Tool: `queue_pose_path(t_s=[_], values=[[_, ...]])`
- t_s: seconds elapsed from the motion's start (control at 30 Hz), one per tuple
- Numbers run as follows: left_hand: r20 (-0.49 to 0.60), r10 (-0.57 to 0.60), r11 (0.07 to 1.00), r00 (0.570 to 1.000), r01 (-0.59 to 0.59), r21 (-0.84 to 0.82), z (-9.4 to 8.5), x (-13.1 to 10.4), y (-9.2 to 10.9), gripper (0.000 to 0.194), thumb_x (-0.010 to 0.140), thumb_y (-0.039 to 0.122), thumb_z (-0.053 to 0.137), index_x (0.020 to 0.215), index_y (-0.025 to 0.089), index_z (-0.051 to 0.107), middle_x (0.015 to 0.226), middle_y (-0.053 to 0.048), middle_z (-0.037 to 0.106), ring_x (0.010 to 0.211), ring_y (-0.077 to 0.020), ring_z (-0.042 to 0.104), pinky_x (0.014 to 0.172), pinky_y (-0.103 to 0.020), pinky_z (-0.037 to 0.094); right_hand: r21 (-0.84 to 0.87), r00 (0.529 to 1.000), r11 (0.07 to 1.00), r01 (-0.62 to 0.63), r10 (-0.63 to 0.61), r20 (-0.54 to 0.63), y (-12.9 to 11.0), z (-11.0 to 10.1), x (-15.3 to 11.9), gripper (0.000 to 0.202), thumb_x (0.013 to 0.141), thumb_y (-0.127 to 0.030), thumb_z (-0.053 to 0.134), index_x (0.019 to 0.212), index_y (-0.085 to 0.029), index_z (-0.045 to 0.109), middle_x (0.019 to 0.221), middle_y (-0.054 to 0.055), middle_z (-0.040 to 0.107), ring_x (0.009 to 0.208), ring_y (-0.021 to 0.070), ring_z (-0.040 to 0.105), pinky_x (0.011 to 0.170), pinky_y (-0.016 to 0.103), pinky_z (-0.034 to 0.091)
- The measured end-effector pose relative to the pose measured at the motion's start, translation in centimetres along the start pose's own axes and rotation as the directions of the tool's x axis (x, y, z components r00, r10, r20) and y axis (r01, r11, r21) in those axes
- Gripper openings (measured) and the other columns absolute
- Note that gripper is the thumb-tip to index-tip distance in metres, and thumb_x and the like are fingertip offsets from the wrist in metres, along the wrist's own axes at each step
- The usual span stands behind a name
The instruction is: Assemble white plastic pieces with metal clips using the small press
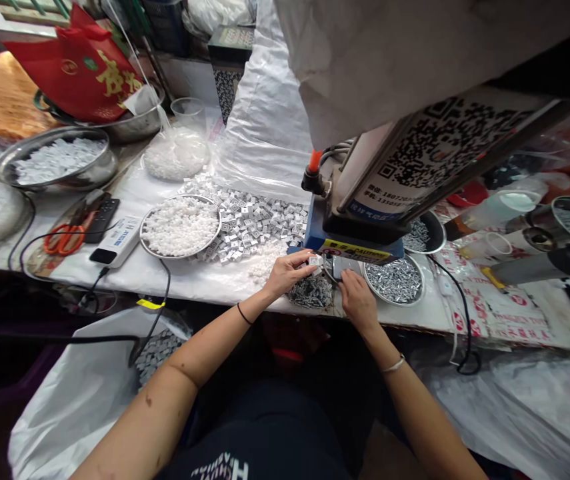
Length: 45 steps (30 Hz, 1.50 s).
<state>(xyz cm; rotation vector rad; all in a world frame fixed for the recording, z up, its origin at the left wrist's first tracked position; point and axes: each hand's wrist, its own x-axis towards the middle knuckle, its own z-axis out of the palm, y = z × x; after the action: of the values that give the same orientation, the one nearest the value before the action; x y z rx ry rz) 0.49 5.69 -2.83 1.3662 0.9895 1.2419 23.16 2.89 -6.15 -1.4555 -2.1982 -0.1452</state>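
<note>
Pinched between the fingers of my left hand [289, 273] is a small white square part [315, 262], at the left of the blue base of a press machine [355, 247]. My right hand [358, 299] is at the front of that base, its fingertips at a small metal block [345, 265]; whether they hold a tiny piece is hidden. Below my left fingers lies a heap of dark metal pieces [311, 292]. A round dish of silvery metal pins [395, 280] stands right of my right hand. Many white square parts [259, 220] are piled behind my left hand.
A plate of small white pieces [181, 227] stands left of the pile. Farther left are a power strip [117, 241], orange-handled scissors [65, 239] and a metal bowl [55, 162]. Black cables hang over the table's front edge. Clear cups [502, 210] lie at the right.
</note>
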Motion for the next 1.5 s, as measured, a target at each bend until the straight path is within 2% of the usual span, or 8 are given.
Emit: queue_pose_path(t_s=[0.63,0.83,1.03,1.13,1.23,1.3,1.4,1.5], values=[[-0.024,-0.104,0.985,0.994,0.100,-0.143,0.8,0.2,0.0,0.039,0.064,0.035,0.075,0.096,0.013,0.066,0.099,-0.008,0.066,0.089,-0.0166,0.060,0.082,-0.028,0.046,-0.090,0.999,0.995,0.034,-0.036,-0.023,0.0,1.3,-3.1,0.048,0.089,-0.013,0.037,0.136,-0.009,0.040,0.131,0.017,0.051,0.127,0.0272,0.041,0.102,0.045,0.041],[-0.026,0.017,0.997,1.000,-0.015,0.074,0.8,0.7,0.5,0.028,0.069,0.032,0.072,0.090,0.015,0.068,0.097,-0.007,0.062,0.094,-0.0180,0.057,0.086,-0.031,0.044,0.029,0.988,0.998,-0.051,0.055,-0.146,0.1,2.1,-3.5,0.043,0.089,-0.014,0.037,0.130,-0.016,0.049,0.126,0.013,0.057,0.119,0.0250,0.048,0.097,0.044,0.045],[0.149,0.225,0.958,0.963,-0.246,0.145,0.1,-2.2,2.8,0.019,0.078,0.026,0.065,0.094,0.018,0.066,0.111,-0.010,0.057,0.115,-0.0229,0.051,0.101,-0.037,0.038,0.009,0.965,0.999,-0.038,0.039,-0.260,-0.2,3.1,-4.0,0.041,0.088,-0.016,0.042,0.127,-0.018,0.052,0.131,0.014,0.053,0.110,0.0264,0.052,0.090,0.044,0.048],[0.211,0.199,0.933,0.957,-0.251,0.256,-2.5,-6.1,4.6,0.019,0.081,0.026,0.059,0.099,0.018,0.060,0.112,-0.012,0.055,0.112,-0.0223,0.051,0.099,-0.035,0.040,0.007,0.967,1.000,-0.019,0.020,-0.253,-0.2,3.3,-4.1,0.040,0.087,-0.016,0.045,0.126,-0.017,0.052,0.133,0.015,0.051,0.109,0.0263,0.053,0.090,0.042,0.047],[0.127,-0.016,0.876,0.992,-0.047,0.480,-8.2,-11.3,6.0,0.017,0.083,0.026,0.053,0.099,0.019,0.057,0.101,-0.009,0.056,0.098,-0.0194,0.055,0.090,-0.032,0.044,0.012,0.973,1.000,0.014,-0.010,-0.230,-0.2,3.2,-3.9,0.039,0.086,-0.015,0.047,0.124,-0.016,0.054,0.132,0.016,0.051,0.106,0.0254,0.056,0.089,0.040,0.048],[0.005,-0.206,0.751,0.979,0.155,0.642,-13.2,-15.4,6.2,0.015,0.082,0.025,0.048,0.093,0.021,0.058,0.097,-0.006,0.058,0.092,-0.0190,0.057,0.086,-0.031,0.045,0.003,0.973,1.000,0.024,-0.022,-0.229,-0.2,3.2,-3.9,0.038,0.086,-0.015,0.047,0.123,-0.015,0.055,0.131,0.016,0.052,0.103,0.0251,0.057,0.088,0.039,0.048],[-0.181,-0.440,0.422,0.879,0.381,0.823,-19.6,-21.0,5.9,0.020,0.075,0.029,0.054,0.091,0.020,0.061,0.094,-0.006,0.060,0.086,-0.0215,0.059,0.081,-0.033,0.047,-0.014,0.972,1.000,0.019,-0.022,-0.233,-0.3,3.4,-3.8,0.038,0.086,-0.016,0.047,0.123,-0.014,0.055,0.129,0.017,0.054,0.103,0.0257,0.058,0.087,0.039,0.048],[-0.338,-0.344,0.310,0.876,0.446,0.840,-21.3,-22.6,5.0,0.025,0.077,0.033,0.055,0.097,0.019,0.062,0.104,-0.008,0.062,0.097,-0.0245,0.058,0.086,-0.036,0.046,-0.022,0.975,1.000,-0.002,-0.003,-0.221,-0.3,3.6,-3.9,0.037,0.086,-0.018,0.047,0.122,-0.015,0.056,0.129,0.016,0.055,0.103,0.0263,0.059,0.087,0.040,0.048]])
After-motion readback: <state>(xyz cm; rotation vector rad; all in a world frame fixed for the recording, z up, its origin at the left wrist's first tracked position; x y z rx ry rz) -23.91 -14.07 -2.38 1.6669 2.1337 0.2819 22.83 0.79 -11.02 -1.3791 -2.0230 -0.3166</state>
